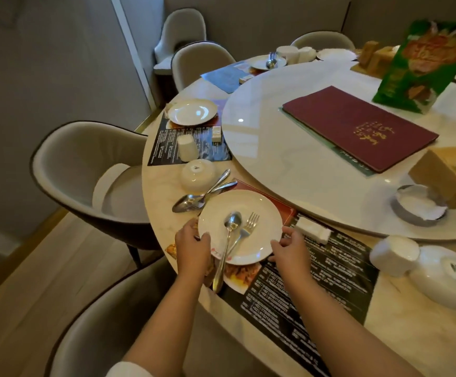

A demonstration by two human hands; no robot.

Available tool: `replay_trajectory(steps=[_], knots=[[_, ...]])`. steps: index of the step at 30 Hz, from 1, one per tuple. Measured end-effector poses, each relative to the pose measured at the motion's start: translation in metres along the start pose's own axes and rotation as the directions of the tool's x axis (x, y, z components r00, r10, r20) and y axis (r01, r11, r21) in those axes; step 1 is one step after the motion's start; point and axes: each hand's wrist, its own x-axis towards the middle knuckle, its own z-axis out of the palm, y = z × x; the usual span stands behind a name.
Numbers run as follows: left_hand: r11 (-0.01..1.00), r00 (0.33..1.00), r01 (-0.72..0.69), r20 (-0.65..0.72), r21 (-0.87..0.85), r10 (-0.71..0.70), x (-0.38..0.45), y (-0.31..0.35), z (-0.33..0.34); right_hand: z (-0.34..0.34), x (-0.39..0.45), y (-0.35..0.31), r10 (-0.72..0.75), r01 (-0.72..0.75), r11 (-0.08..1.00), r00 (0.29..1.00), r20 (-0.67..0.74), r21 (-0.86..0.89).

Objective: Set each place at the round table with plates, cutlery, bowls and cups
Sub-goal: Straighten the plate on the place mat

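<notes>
A white plate (259, 213) lies on a dark paper placemat (316, 281) at the near edge of the round table (161, 186). A spoon (228, 240) and a fork (245, 229) lie across the plate. My left hand (191, 240) grips its left rim. My right hand (289, 250) grips its right rim. Beside the plate, up and to the left, lie a second spoon and fork (202, 197) and an upturned white bowl (198, 174). Another plate (192, 111) and an upturned cup (187, 148) sit on the neighbouring placemat.
A turntable (289, 148) with a maroon menu (357, 126), a green card stand (422, 63) and a tissue box (447, 172) fills the middle. An upturned cup (392, 255) and bowl (444, 276) stand at the right. Chairs (85, 170) ring the table.
</notes>
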Motion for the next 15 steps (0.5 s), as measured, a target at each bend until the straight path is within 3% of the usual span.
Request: replay_trajectory(steps=[5,15], knots=[[0.983,0.99,0.102,0.113,-0.155,-0.085,0.013,-0.004,-0.006,0.013,0.007,0.005,0.001,-0.006,0.999,0.994,-0.106,-0.044],[0.951,0.983,0.178,0.084,-0.253,-0.162,0.005,-0.012,-0.01,0.016,-0.005,0.016,0.011,-0.022,0.997,0.986,-0.164,-0.07]])
